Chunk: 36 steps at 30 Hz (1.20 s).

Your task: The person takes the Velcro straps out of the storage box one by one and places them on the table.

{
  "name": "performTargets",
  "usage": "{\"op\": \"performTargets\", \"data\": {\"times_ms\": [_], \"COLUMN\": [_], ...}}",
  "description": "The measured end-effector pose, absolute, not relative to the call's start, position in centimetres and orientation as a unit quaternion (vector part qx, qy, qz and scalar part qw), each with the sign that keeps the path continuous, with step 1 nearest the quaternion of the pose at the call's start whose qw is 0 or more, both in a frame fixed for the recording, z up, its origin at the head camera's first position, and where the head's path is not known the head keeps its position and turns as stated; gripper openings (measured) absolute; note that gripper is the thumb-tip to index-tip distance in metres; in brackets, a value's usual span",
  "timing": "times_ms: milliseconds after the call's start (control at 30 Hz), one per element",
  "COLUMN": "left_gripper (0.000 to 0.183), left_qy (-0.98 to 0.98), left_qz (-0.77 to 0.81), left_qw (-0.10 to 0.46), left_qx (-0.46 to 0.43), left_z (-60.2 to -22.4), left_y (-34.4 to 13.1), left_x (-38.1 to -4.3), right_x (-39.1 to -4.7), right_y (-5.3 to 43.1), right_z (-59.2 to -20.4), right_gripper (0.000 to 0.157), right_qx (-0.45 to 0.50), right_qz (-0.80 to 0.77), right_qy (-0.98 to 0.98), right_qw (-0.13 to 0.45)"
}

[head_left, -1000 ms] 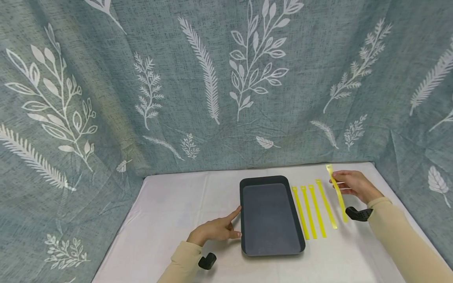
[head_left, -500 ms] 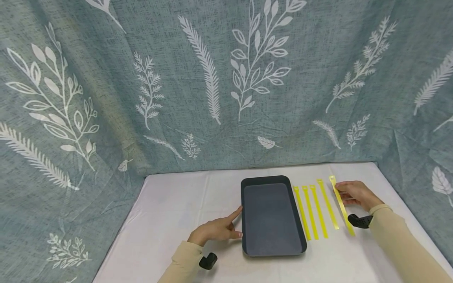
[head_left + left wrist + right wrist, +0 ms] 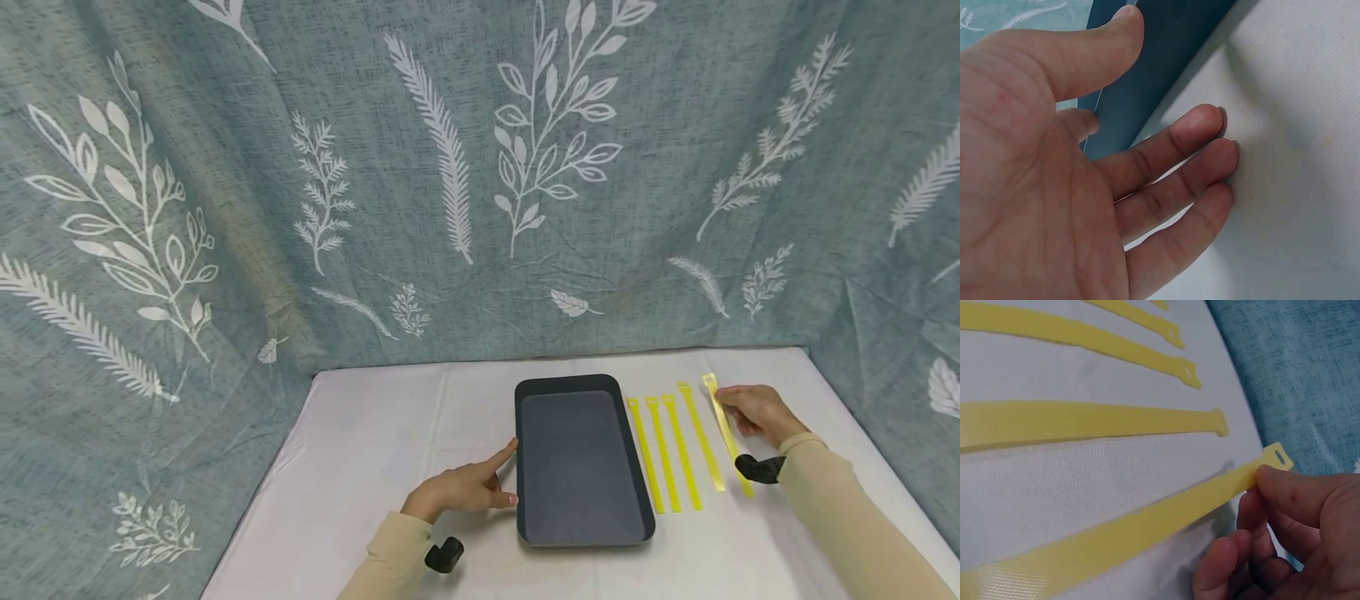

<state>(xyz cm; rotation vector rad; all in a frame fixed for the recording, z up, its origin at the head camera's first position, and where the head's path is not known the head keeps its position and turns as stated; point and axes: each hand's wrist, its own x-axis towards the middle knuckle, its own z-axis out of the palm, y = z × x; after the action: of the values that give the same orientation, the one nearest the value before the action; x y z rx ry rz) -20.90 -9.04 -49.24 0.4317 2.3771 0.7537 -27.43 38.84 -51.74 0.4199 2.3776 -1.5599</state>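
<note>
A yellow hook-and-loop cable tie (image 3: 725, 427) is pinched near its slotted head between the thumb and finger of my right hand (image 3: 756, 410). The right wrist view shows this tie (image 3: 1141, 528) slanting down along the white cloth, its head slightly raised. Left of it, several similar yellow ties (image 3: 701, 436) lie in a row, heads toward the back. My left hand (image 3: 462, 487) is at the left side of a dark grey rectangular tray (image 3: 585, 467), index finger and thumb touching its wall. In the left wrist view that hand (image 3: 1085, 175) holds nothing, and its other fingers are loosely bent.
A white cloth (image 3: 382, 433) covers the table. Behind and at the sides hangs a blue-green curtain (image 3: 420, 208) with white leaf prints, meeting the table's back edge. The leftmost tie (image 3: 646, 454) lies close beside the tray's right wall.
My right hand has lowered the pinched tie toward the cloth, right of the row, more parallel to the others. The left hand has stayed at the tray.
</note>
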Motion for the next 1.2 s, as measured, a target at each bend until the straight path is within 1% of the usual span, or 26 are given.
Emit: {"op": "performTargets", "data": {"times_ms": [367, 667, 867, 1067, 1167, 1200], "left_gripper": [0.088, 0.088, 0.088, 0.090, 0.090, 0.090], "left_qy": [0.895, 0.897, 0.898, 0.890, 0.886, 0.887], "left_qz": [0.287, 0.284, 0.279, 0.281, 0.273, 0.266], "left_qw": [0.302, 0.297, 0.297, 0.313, 0.324, 0.327], "left_qx": [0.162, 0.164, 0.167, 0.179, 0.186, 0.189], "left_z": [-48.9, -48.9, -49.2, -49.2, -48.8, -48.5], "left_y": [-9.1, -8.9, -8.4, -8.3, -8.5, -8.7], "left_x": [-20.7, -20.8, -21.2, -22.5, -23.0, -23.2], "right_x": [-27.9, -28.0, -28.2, -28.7, -29.1, -29.4], "right_y": [38.4, 38.2, 38.6, 38.8, 38.1, 37.7], "right_z": [-52.5, -52.7, -52.5, -52.2, -51.7, -51.5], "right_gripper": [0.038, 0.028, 0.022, 0.029, 0.026, 0.029], "right_qx": [0.195, 0.196, 0.192, 0.191, 0.175, 0.163], "right_qz": [-0.514, -0.489, -0.497, -0.550, -0.578, -0.585], "right_qy": [0.829, 0.844, 0.839, 0.805, 0.784, 0.780], "right_qw": [0.104, 0.101, 0.110, 0.120, 0.142, 0.150]}}
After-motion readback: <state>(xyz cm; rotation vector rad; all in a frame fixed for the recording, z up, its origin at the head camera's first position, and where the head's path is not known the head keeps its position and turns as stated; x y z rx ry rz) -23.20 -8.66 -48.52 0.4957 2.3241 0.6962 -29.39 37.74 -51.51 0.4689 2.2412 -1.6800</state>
